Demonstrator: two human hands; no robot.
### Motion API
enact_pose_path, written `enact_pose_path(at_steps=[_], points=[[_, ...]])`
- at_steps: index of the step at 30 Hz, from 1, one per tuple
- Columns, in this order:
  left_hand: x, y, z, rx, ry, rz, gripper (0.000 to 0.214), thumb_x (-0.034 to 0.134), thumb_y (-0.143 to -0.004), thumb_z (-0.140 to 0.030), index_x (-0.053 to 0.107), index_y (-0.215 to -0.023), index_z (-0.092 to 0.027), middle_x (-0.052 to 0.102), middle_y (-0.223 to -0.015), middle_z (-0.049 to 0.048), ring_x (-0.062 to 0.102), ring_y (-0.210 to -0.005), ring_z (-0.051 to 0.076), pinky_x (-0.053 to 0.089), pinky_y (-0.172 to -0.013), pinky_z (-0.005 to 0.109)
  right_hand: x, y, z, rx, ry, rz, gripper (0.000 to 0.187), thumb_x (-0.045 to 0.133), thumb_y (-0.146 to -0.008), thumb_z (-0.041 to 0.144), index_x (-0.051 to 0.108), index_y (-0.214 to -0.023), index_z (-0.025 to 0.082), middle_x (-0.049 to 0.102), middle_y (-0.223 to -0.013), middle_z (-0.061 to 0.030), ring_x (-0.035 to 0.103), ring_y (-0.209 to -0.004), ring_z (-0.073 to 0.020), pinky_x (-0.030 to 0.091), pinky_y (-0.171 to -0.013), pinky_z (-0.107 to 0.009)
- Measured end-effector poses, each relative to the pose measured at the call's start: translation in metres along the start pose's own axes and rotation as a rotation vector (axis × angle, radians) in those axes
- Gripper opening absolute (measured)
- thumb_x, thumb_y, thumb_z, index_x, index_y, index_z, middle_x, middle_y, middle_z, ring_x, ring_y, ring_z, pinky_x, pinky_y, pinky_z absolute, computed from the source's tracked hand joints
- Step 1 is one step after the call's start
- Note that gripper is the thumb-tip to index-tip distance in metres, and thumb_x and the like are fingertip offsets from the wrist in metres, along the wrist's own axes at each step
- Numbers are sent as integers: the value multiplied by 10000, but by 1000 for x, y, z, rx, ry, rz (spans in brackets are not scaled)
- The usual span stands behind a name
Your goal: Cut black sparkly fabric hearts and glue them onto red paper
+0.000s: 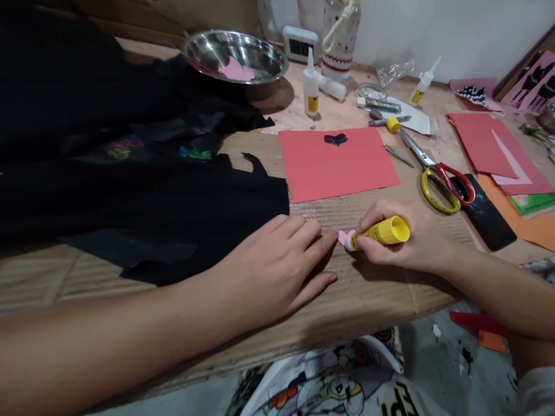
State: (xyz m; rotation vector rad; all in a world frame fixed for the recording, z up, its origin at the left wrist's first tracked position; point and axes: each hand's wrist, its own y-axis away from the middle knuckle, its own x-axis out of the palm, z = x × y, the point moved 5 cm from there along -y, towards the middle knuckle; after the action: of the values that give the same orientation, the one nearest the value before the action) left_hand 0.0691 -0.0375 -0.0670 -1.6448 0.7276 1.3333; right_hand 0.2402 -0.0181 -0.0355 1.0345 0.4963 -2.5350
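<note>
My right hand (381, 237) is closed round a yellow glue stick (385, 231), its white tip pointing down and left. The tip touches a small pink paper piece (342, 237) on the cardboard. My left hand (290, 254) lies on the cardboard with its fingers apart, the index fingertip at the edge of that pink piece. Just beyond both hands lies a red paper sheet (338, 170) with a small dark glittery shape (336, 140) near its top edge. Black cloth or paper (208, 214) spreads out beside my left hand.
Scissors (433, 167) with red and yellow handles lie near a black phone (488, 211) at the right. At the back stand a steel bowl (203, 43), a glue bottle (311, 86) and a digital clock (299, 43). Coloured papers (481, 144) are stacked far right. The cardboard (381, 294) ends near me.
</note>
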Motion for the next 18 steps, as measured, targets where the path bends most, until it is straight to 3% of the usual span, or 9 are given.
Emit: enact_pose_path(at_steps=[6,10,13,15,18], points=[[2,0,3,-7,36,29,452,439,-1024,-423,615,-1286,-100,617,-941,106,595,-835,279,472,-721,409,4,-1,1,-16,-21,39,128,704,-820,343,691,-772,225,765,-770,-11,671,-647,-145,494,-636,-253],[2,0,3,-24,34,-6,442,444,-1014,-430,614,-1267,-110,626,-949,105,588,-843,281,474,-736,418,5,-2,-2,4,-28,28,146,719,-817,369,705,-791,226,760,-782,-16,671,-662,-152,497,-644,-260],[-4,-1,1,-46,-48,-67,444,475,-998,-419,624,-1199,-52,642,-923,129,589,-815,281,472,-705,407,3,-3,-5,18,-40,0,171,725,-821,393,706,-812,224,757,-787,-19,665,-664,-153,489,-632,-261],[-9,-1,-2,-31,-132,-109,353,503,-991,-357,652,-1091,-53,634,-836,110,574,-738,261,446,-641,385,2,-3,-6,17,-44,-14,185,723,-829,400,699,-810,218,755,-787,-18,657,-656,-147,478,-620,-254],[-11,3,-13,97,-157,-111,162,540,-959,-196,668,-1003,-106,589,-719,41,531,-632,218,394,-572,359,2,-3,-5,11,-54,-23,190,715,-840,392,685,-801,209,750,-784,-16,651,-648,-136,460,-600,-244]])
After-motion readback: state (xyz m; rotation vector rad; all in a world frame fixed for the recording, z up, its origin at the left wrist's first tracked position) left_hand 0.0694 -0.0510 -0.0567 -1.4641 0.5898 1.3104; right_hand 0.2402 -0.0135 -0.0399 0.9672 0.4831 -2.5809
